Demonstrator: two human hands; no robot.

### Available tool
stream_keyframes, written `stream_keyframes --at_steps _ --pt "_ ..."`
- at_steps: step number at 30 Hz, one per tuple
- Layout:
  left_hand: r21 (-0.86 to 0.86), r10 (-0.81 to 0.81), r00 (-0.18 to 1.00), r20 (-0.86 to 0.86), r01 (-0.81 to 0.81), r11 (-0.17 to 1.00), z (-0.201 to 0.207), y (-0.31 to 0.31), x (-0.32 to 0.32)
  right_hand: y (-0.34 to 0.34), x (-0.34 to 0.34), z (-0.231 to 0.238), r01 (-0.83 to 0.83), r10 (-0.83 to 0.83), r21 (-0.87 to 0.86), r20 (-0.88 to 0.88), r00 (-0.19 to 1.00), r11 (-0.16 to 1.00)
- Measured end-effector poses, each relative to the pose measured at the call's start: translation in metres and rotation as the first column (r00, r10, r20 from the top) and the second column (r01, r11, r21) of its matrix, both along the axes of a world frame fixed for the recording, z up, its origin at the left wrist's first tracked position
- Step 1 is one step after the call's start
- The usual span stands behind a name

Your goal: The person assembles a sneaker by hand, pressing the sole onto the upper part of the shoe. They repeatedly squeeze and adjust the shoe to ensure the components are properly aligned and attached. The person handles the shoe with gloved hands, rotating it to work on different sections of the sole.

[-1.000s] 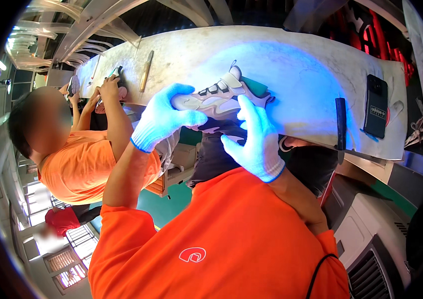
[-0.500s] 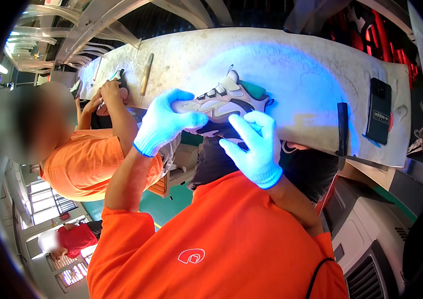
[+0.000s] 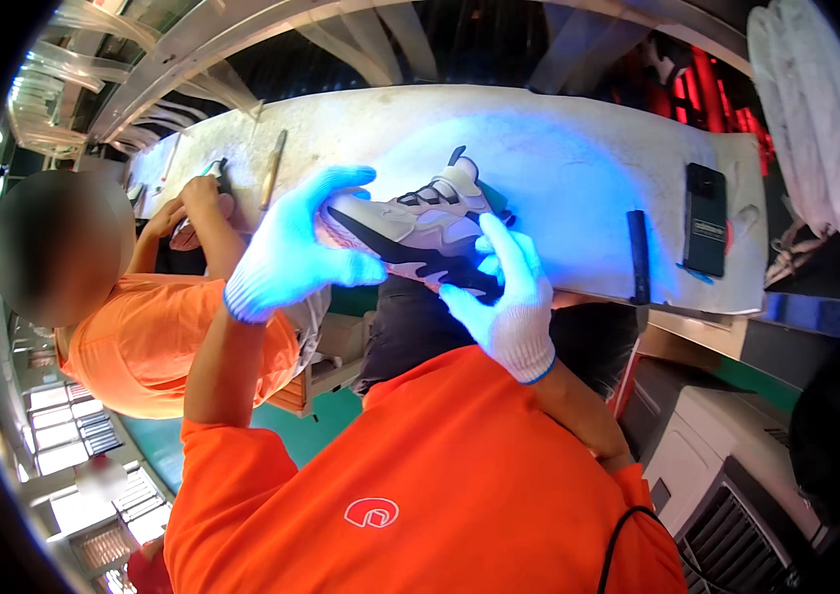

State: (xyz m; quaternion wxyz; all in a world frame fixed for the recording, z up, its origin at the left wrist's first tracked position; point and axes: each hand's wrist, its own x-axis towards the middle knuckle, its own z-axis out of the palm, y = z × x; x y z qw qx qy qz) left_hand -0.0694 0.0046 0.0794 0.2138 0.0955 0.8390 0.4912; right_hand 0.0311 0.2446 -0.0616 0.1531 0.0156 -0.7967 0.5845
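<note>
A grey-and-white sneaker (image 3: 430, 223) with black trim and dark laces is held above the front edge of the table, toe to the left. Its side and the edge of its black-and-pink sole face me, and green shows inside its collar. My left hand (image 3: 296, 243), in a white knit glove lit blue, cups the toe with fingers on the far side and thumb nearer me. My right hand (image 3: 514, 302), gloved the same way, grips the heel end. Its index finger lies along the shoe's side and its thumb is by the sole; the other fingertips are partly hidden.
A bright blue light patch falls on the pale worktable (image 3: 578, 178). Right of the shoe lie a black bar-shaped object (image 3: 640, 257) and a dark phone (image 3: 705, 220). A slim tool (image 3: 273, 168) lies far left. A co-worker in orange (image 3: 172, 337) sits at my left, handling another shoe.
The sneaker has been tilted, so more of its side and sole edge shows. My left hand has wrapped further round the toe. The whole view has shifted slightly.
</note>
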Motion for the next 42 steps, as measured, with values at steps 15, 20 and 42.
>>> stream_keyframes --at_steps 15,20,42 --pt "-0.234 -0.115 0.959 -0.259 0.053 0.971 -0.002 0.025 0.03 0.009 0.036 -0.036 0.113 0.098 -0.49 0.385 0.918 0.864" --pt "-0.004 -0.084 0.902 -0.424 0.091 0.996 -0.025 0.034 0.029 0.011 0.039 -0.035 0.227 0.11 -0.688 0.409 0.906 0.689" --pt "0.343 0.04 0.993 0.115 -0.077 0.936 -0.157 0.067 0.114 0.057 0.056 0.076 -0.162 0.164 -0.257 -0.011 0.986 0.953"
